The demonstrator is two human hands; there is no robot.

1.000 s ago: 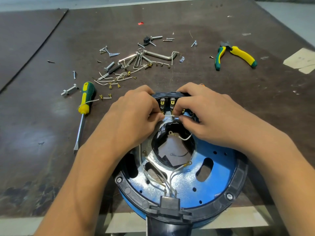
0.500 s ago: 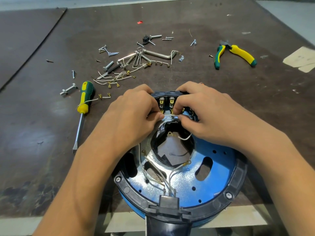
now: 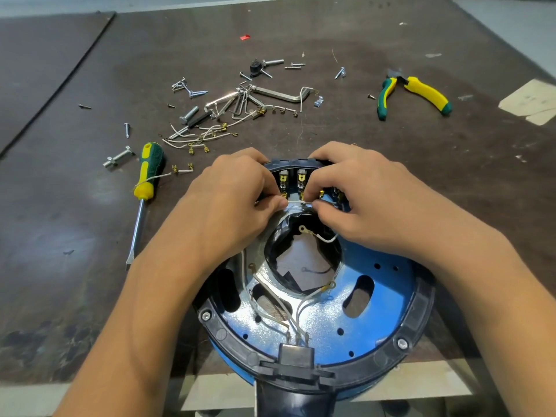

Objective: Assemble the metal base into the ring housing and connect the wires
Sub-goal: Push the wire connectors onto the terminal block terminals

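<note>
Dark brown worktop (image 3: 60, 224), scuffed and matte. The assembly sits at lower centre and hangs over the near edge. Left hand (image 3: 228, 206) and right hand (image 3: 370, 206) meet at the top of the assembly. Fingers are curled, each hand pinching 1 end of a thin white wire (image 3: 296, 203) stretched between them, just below the terminal block (image 3: 293, 179).

The step looks like seating a connector on a brass tab. Best done by lining the connector square to the tab, pushing straight, gripping the crimp rather than the wire, and bracing the other hand on the rim. Cannot tell which tab is the target because the fingertips hide the connector.

Ring housing (image 3: 421, 314): round, black moulded plastic, 2 screws visible in the rim. Metal base (image 3: 388, 296) is already inside it: shiny plate reflecting blue, with oval cut-outs, small holes and a big centre opening. Ring-lug leads (image 3: 316, 291) lie loose across it, apparently unconnected.

Further out: green-yellow screwdriver (image 3: 147, 173) at left, pliers (image 3: 412, 94) at upper right, and a heap of hex keys, screws and spare leads (image 3: 234, 106) at upper centre.
</note>
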